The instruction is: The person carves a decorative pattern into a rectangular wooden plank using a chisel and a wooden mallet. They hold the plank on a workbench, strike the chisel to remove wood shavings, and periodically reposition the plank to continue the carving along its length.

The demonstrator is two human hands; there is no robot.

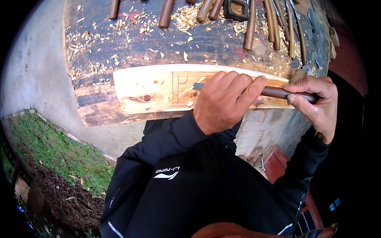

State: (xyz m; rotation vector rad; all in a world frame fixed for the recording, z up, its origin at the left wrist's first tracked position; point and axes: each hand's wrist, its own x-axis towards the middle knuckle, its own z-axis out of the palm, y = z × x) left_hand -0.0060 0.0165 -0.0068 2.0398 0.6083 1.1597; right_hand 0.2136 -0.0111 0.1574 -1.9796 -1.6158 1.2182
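A pale curved wooden board (pixel 143 86) lies along the near edge of the bench, with knots and scribed lines. My left hand (pixel 228 99) is closed round the front of a chisel (pixel 278 92), whose flat metal tip shows past my fingers over the carved, outlined part of the board. My right hand (pixel 317 105) grips the back end of its dark wooden handle, thumb and fingers wrapped round it. A few small chips lie on the board near the tip.
The worn bench (pixel 119 43) carries scattered shavings, several wooden-handled tools (pixel 250 29) and a dark square object (pixel 236 8) along the back. Grass (pixel 47 139) and mulch lie at lower left beside concrete paving. Reddish objects (pixel 278 162) stand low at right.
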